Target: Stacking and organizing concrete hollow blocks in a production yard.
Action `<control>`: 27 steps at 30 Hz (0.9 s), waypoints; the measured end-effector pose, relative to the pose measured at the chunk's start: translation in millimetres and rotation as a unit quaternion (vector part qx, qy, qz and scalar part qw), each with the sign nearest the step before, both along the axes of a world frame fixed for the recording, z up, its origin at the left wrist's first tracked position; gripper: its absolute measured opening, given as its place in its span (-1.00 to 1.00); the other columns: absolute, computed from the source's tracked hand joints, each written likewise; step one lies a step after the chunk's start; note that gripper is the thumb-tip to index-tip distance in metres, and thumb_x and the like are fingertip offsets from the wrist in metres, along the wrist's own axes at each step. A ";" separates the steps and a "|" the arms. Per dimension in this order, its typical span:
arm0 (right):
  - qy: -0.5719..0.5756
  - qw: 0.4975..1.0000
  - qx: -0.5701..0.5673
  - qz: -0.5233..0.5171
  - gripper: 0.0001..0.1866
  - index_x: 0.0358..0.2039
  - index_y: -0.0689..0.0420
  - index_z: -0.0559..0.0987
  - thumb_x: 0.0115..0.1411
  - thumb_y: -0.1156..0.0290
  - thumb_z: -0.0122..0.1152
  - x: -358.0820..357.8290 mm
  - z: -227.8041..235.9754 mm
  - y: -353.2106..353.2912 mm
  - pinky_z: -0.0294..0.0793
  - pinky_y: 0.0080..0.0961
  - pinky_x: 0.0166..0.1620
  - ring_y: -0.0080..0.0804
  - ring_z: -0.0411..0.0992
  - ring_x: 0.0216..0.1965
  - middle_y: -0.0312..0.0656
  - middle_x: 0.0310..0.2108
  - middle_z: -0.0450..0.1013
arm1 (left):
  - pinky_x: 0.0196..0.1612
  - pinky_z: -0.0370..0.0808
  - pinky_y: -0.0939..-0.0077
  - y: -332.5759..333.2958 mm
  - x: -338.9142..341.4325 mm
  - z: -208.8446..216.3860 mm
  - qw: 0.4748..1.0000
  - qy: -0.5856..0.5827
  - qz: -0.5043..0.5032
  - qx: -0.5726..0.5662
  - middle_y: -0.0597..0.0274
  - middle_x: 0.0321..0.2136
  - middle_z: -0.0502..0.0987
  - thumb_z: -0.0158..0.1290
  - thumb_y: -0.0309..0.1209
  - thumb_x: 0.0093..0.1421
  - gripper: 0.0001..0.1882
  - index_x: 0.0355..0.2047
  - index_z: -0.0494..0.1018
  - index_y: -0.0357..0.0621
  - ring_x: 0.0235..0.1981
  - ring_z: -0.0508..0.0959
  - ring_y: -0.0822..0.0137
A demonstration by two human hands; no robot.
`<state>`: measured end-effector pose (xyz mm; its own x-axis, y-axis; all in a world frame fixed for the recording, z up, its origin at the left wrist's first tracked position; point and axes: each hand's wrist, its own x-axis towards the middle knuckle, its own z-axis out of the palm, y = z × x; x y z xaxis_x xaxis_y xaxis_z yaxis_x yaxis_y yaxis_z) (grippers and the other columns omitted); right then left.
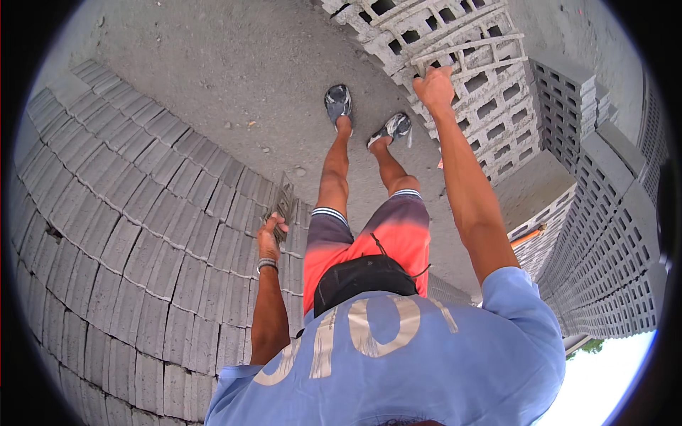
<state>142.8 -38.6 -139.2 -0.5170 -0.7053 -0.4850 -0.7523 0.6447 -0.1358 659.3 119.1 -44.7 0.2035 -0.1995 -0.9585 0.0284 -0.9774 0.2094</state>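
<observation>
My right hand [435, 89] reaches far forward and is closed on the near end of a grey, cement-crusted ladder-shaped frame [490, 55]. That frame lies on a stack of hollow concrete blocks [486, 110], where similar frames rest farther off. Low at my left side, my left hand [271, 228] is wrapped round a thin grey slatted frame [285, 201], seen nearly edge-on. It hangs right beside the big block stack on the left, and whether it touches the blocks I cannot tell.
A wide stack of grey concrete blocks [149, 206] fills the left side. Tall hollow-block stacks [597, 227] rise on the right, with an orange-handled tool [529, 236] near their base. My feet stand on dusty ground [213, 78] between the stacks, with small stones about.
</observation>
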 end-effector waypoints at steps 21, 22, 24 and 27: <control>-0.036 0.991 -0.132 -0.008 -0.59 -0.32 0.23 0.66 -0.05 0.13 0.33 50.2 -0.3 -157.2 0.52 -0.06 -0.09 0.22 0.49 -0.17 0.27 -0.07 0.38 | -0.16 0.36 0.49 -56.7 -52.8 -5.5 0.993 0.045 0.059 -0.091 0.20 -0.54 0.55 0.15 -0.08 0.21 -0.59 -0.38 0.57 -0.26 -0.40 0.51 0.36; -0.011 0.992 -0.120 -0.035 -0.58 -0.33 0.24 0.66 -0.06 0.12 0.35 58.0 -8.8 -163.4 0.53 -0.10 -0.10 0.18 0.50 -0.16 0.25 -0.03 0.35 | -0.17 0.35 0.48 -58.8 -53.6 -7.5 0.994 0.037 0.049 -0.096 0.21 -0.54 0.55 0.15 -0.07 0.21 -0.59 -0.39 0.57 -0.25 -0.41 0.50 0.37; -0.014 0.994 -0.090 -0.058 -0.55 -0.31 0.26 0.66 -0.06 0.11 0.35 58.9 -15.7 -169.7 0.53 -0.12 -0.10 0.15 0.50 -0.16 0.25 0.00 0.33 | -0.17 0.38 0.46 -58.0 -49.9 -7.3 0.993 0.030 0.037 -0.104 0.21 -0.54 0.55 0.15 -0.12 0.23 -0.62 -0.38 0.56 -0.26 -0.41 0.51 0.37; -0.025 0.997 -0.045 -0.063 -0.49 -0.21 0.31 0.64 -0.04 0.12 0.32 61.6 -24.8 -175.6 0.54 -0.16 -0.09 0.10 0.51 -0.15 0.23 0.06 0.29 | -0.18 0.40 0.44 -56.0 -37.0 -6.8 0.994 0.017 0.026 -0.103 0.21 -0.55 0.54 0.16 -0.16 0.23 -0.64 -0.38 0.56 -0.28 -0.41 0.51 0.37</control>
<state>204.4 -214.2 -164.0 -0.5813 -0.6781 -0.4497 -0.6572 0.7172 -0.2318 622.3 63.1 -51.4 0.1877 -0.3814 -0.9051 0.0879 -0.9113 0.4023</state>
